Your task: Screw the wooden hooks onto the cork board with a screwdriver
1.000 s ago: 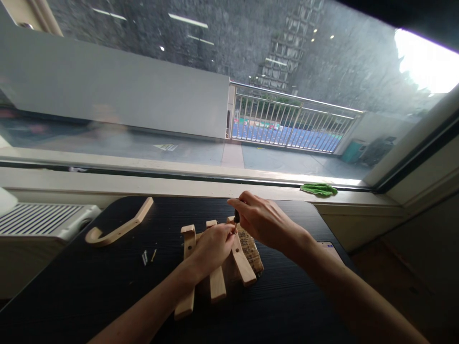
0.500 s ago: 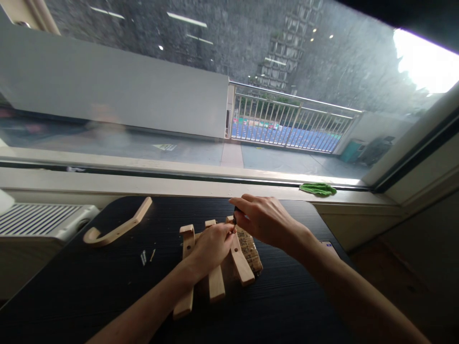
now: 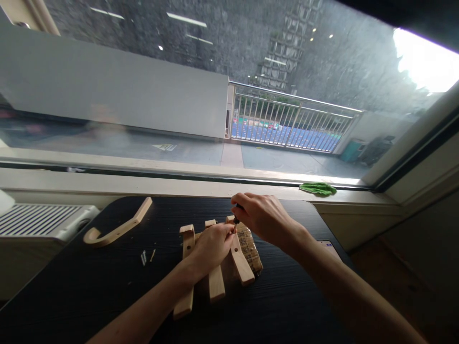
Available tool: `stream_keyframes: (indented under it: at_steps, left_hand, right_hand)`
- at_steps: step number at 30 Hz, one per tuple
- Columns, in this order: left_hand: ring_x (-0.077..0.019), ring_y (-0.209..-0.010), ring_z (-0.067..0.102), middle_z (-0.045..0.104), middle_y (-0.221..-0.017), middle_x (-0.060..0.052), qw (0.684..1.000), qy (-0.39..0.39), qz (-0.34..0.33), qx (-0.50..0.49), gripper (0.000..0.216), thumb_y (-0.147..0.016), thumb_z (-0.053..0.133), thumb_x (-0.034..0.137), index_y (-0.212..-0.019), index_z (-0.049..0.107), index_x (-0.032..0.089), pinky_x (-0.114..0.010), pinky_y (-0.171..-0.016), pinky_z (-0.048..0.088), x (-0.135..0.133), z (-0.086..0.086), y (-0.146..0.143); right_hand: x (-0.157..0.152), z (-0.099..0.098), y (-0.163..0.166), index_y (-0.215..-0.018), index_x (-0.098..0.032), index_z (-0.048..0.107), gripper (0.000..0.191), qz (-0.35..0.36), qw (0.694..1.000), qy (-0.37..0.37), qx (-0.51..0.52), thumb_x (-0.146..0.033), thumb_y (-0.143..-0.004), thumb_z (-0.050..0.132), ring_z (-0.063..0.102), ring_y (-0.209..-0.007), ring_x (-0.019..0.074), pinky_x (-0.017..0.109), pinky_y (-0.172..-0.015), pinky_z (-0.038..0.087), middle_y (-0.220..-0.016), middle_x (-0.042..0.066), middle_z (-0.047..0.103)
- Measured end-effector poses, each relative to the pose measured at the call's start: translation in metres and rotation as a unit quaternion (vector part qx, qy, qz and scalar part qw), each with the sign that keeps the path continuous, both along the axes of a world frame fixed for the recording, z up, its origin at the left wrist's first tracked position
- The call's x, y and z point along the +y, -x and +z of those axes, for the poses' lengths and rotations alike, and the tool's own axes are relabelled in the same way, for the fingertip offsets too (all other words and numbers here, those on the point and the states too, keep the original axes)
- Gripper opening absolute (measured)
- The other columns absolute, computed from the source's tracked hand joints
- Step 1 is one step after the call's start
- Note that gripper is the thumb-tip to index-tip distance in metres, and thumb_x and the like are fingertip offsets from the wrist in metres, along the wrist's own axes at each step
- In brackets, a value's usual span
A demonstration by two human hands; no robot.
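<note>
Pinched together, the right grip [image 3: 265, 217] holds a small dark tool [image 3: 236, 220] between thumb and fingers. The tool stands almost upright, and its tip points down onto the top end of the right slat [image 3: 239, 258]. The left grip [image 3: 211, 246] lies on the wooden rack [image 3: 217, 282], and its fingers are drawn together just beside the tool tip. Whether they pinch something small there, the picture does not show.

The rack lies flat near the middle of the black table [image 3: 89, 291]. It has three pale slats that spread toward the person, with a brown printed piece [image 3: 250, 248] touching its right side. The left forearm crosses over the left slat [image 3: 186, 239].

A loose curved wooden hook [image 3: 116, 229] lies well apart, at the far left of the table. Between the hook and the rack lie a few small screws [image 3: 144, 258].

Behind the table runs a pale window sill [image 3: 107, 184] with a green cloth [image 3: 318, 188] on its right part. A white radiator [image 3: 43, 217] stands to the left of the table.
</note>
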State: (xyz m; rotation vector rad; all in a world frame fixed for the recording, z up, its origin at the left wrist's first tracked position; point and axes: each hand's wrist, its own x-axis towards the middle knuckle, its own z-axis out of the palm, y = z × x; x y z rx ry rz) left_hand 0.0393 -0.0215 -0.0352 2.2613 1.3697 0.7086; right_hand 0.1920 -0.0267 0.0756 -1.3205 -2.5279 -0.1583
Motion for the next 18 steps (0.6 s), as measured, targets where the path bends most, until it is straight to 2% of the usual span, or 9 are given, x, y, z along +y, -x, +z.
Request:
stream_keyframes:
  at_steps: [4, 8, 14, 18]
  left_hand:
    - [-0.0165, -0.066, 0.061, 0.065, -0.069, -0.003, 1.0, 0.007, 0.018, 0.009, 0.017, -0.082, 0.045, 0.017, -0.07, 0.058, 0.018, -0.024, -0.059, 0.037, 0.0005, -0.0009, -0.0003]
    - [-0.0154, -0.067, 0.061, 0.065, -0.071, -0.003, 1.0, 0.01, 0.001, 0.003, 0.017, -0.083, 0.045, 0.017, -0.073, 0.059, 0.019, -0.024, -0.061, 0.037, 0.0006, -0.0009, 0.0003]
    - [-0.0154, -0.067, 0.06, 0.064, -0.071, -0.002, 1.0, -0.001, -0.005, 0.007, 0.018, -0.084, 0.044, 0.02, -0.074, 0.059, 0.019, -0.023, -0.06, 0.037, 0.0007, -0.0005, 0.0015]
    - [-0.0156, -0.067, 0.061, 0.065, -0.072, -0.002, 1.0, 0.006, 0.0, 0.009, 0.018, -0.084, 0.044, 0.02, -0.073, 0.058, 0.019, -0.024, -0.06, 0.037, 0.0001, 0.0014, 0.0004]
  right_hand:
    - [-0.0072, 0.0028, -0.0017, -0.107, -0.02, 0.053, 0.022, 0.036, 0.999, 0.026, -0.01, -0.028, -0.089, 0.043, 0.057, -0.07, 0.0135, 0.026, -0.055, 0.025, -0.089, 0.004, 0.063]
    - [-0.0066, 0.004, -0.0022, -0.101, -0.017, 0.054, 0.02, 0.028, 0.999, 0.033, -0.015, -0.023, -0.091, 0.039, 0.055, -0.066, 0.0125, 0.027, -0.054, 0.023, -0.083, 0.004, 0.063]
    - [0.0016, -0.0022, 0.0002, -0.084, -0.016, 0.056, 0.028, -0.027, 1.0, 0.007, -0.004, -0.039, -0.09, 0.042, 0.054, -0.062, 0.0127, 0.027, -0.053, 0.023, -0.076, 0.003, 0.062]
    - [-0.0011, -0.0042, -0.0009, -0.1, -0.017, 0.056, 0.021, 0.019, 0.999, 0.016, 0.025, -0.026, -0.091, 0.039, 0.055, -0.07, 0.0115, 0.025, -0.056, 0.029, -0.093, 0.006, 0.059]
